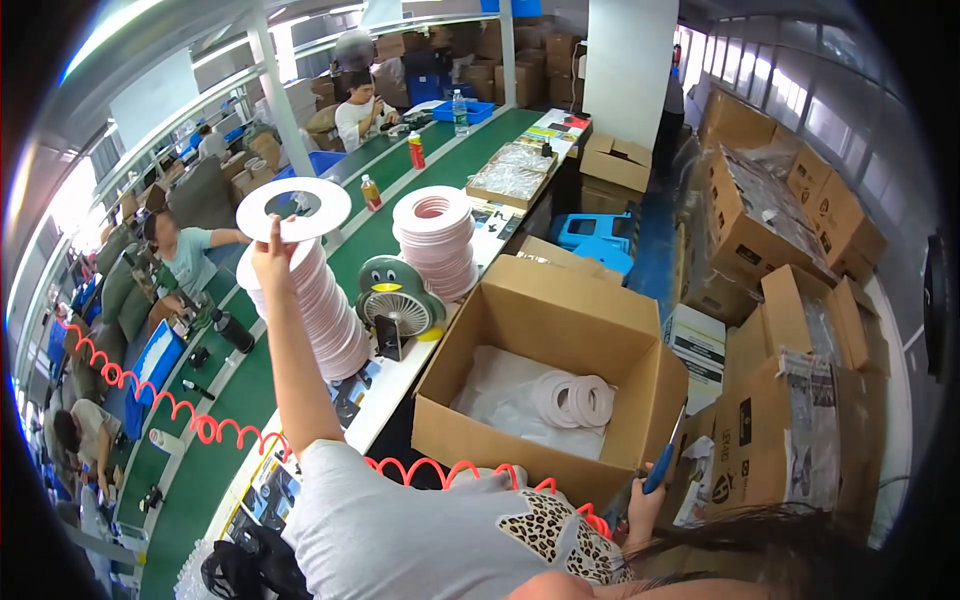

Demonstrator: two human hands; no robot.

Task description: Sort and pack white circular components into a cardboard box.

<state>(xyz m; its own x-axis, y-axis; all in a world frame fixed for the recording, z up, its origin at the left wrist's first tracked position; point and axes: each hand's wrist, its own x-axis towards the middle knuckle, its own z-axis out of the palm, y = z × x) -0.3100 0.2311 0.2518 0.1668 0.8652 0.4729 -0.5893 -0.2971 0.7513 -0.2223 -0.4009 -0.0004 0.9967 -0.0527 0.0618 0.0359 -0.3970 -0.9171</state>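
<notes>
My left hand reaches forward and grips the near edge of a flat white ring, fingers at its hole. The ring sits above a tall, leaning stack of similar rings; whether it touches the stack I cannot tell. Down at the right, my right hand is closed round a blue-handled tool with a thin shaft pointing up. Between my arms stands an uncovered cardboard box, with a few white rings lying on clear plastic sheeting inside.
Another ring stack and a penguin-shaped fan stand on the bench. A red coiled hose crosses in front of me. Cartons crowd the right side. Co-workers sit beyond the green conveyor, which carries bottles.
</notes>
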